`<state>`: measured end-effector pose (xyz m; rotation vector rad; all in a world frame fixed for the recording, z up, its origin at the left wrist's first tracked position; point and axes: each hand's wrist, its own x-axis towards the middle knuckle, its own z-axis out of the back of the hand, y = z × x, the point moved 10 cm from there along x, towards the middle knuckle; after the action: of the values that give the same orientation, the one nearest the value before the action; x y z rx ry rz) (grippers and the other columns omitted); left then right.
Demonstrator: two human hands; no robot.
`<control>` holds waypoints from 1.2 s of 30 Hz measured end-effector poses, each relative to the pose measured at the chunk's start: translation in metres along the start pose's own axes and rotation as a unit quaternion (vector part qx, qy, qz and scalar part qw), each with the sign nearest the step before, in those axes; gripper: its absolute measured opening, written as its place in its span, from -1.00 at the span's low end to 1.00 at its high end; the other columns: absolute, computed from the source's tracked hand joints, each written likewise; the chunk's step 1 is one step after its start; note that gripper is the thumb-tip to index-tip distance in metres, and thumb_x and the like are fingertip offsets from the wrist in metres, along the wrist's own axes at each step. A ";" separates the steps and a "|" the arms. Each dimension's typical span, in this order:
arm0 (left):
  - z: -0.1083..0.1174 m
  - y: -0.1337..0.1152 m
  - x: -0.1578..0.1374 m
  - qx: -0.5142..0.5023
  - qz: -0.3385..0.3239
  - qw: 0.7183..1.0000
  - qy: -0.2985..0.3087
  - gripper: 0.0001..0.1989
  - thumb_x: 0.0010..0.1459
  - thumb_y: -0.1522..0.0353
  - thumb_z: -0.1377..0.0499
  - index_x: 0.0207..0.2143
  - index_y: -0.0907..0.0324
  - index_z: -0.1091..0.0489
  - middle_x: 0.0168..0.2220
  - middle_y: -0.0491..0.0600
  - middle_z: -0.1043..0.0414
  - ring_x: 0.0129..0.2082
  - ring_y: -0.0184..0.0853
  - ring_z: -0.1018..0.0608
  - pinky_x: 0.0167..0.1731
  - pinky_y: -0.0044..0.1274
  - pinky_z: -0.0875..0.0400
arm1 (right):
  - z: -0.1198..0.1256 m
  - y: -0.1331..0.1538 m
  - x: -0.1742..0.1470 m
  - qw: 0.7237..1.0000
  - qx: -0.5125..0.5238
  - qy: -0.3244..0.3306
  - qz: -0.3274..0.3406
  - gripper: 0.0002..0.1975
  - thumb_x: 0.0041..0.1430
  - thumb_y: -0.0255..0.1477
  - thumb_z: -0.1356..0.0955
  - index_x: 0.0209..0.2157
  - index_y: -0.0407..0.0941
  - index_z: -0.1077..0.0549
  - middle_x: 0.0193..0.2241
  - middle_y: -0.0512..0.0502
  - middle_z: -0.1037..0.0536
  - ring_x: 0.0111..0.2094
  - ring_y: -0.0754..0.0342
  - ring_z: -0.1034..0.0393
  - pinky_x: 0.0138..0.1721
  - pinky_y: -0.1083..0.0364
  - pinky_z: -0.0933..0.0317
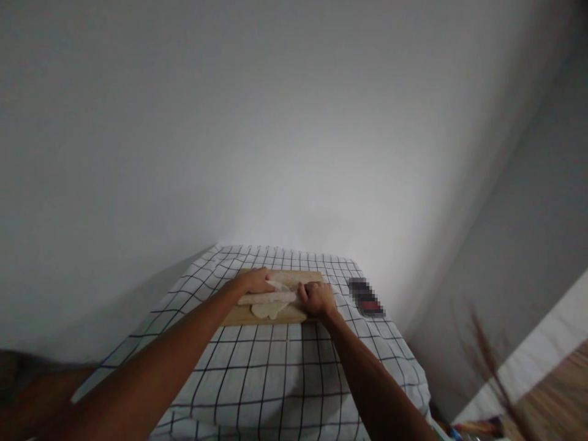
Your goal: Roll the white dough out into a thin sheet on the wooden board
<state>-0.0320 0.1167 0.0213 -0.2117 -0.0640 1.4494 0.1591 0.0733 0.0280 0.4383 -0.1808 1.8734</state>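
A thin, pale piece of dough [271,311] lies on a wooden board [236,317], its edges uneven. Across it rests a floured rolling pin [266,297], with dough showing on both its near and far sides. My right hand [318,298] is closed around the pin's right end. Beyond the pin, my left hand [255,281] is at the far left part of the dough, its fingers seemingly closed on the dough's edge. The small size of the hands hides the exact finger contact.
A white tablecloth [261,361] with dark grid lines covers the table under the board. To the right lies a dark, pixelated flat object [366,298]. A plain wall [285,122] rises behind the table. Blurred thin stems [484,343] stand at lower right.
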 end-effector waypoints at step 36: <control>0.004 0.023 0.003 0.001 0.011 0.983 -0.183 -0.58 0.34 0.24 0.13 0.04 0.13 -0.41 0.05 0.12 -0.51 0.05 -0.13 -0.52 0.00 -0.34 -0.34 | -0.026 0.001 0.065 0.993 -0.027 0.076 0.087 -0.58 0.47 -0.30 -0.04 0.02 -0.06 -0.44 0.08 -0.17 -0.45 0.13 -0.04 -0.28 0.05 -0.05 -0.22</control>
<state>-0.0549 0.1227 0.0209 0.0590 -0.3595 1.4953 0.1346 0.1387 0.0292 0.2478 -0.1709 2.0584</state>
